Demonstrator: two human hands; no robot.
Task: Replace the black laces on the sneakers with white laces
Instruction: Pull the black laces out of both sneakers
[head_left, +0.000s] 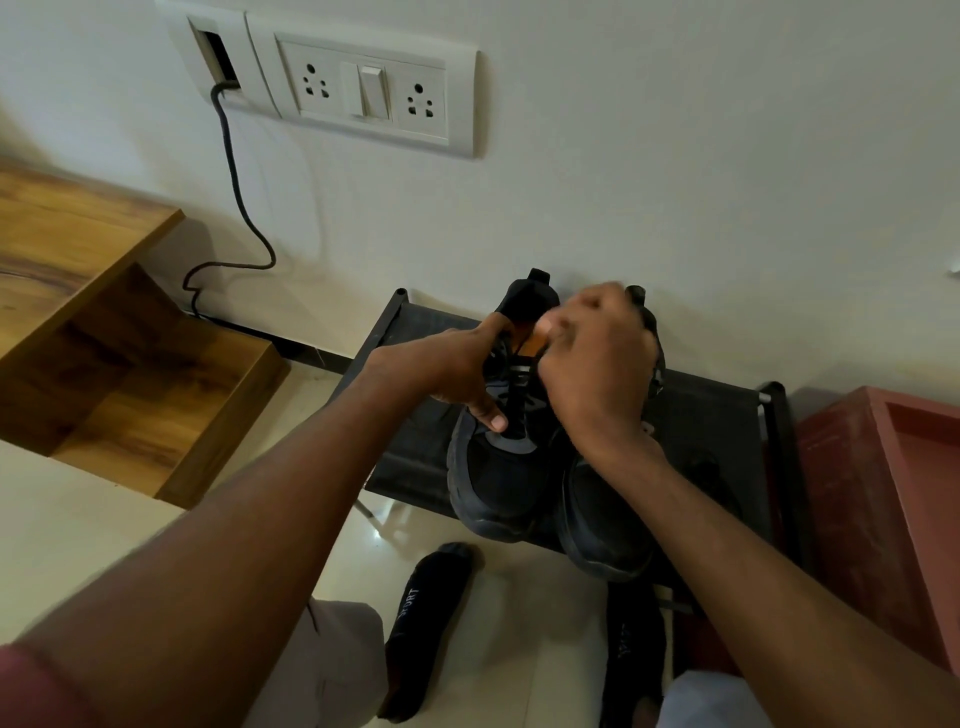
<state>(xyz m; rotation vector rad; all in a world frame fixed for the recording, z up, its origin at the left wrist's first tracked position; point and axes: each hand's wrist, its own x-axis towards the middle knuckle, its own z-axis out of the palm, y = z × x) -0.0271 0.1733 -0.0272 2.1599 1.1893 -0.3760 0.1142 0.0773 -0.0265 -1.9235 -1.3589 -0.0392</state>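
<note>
White painted wall (675, 182) at the back, with a white plastic switch plate (363, 88): two round-pin sockets either side of one rocker switch. Dark cable (236, 187) drops from a slot beside it and loops down to the skirting. Glossy pale tile floor (530, 597). Wood-grain stepped unit (104, 338) far left, reddish box (883, 493) far right.

Low rack (727, 410), black tube frame with dark fabric top, stands against the wall. Pair of black sneakers sits on it, toes toward camera, touching side by side. Left sneaker (498, 483): matte black upper, grey overlay at the lace area, chunky rubber sole, orange lining at the tongue. Right sneaker (608, 525): same build, mostly hidden behind the right forearm.

Black lace (517, 410) runs up the middle of the left sneaker.

Left hand (457, 374) grips the side of the left sneaker's collar, thumb pressed down by the lace. Right hand (597, 364) is curled over the tongue area, motion-blurred; fingertips hidden, so cannot tell what it pinches.

Two feet in black socks (431, 613) on the floor; white print on one reads "SPORT".
</note>
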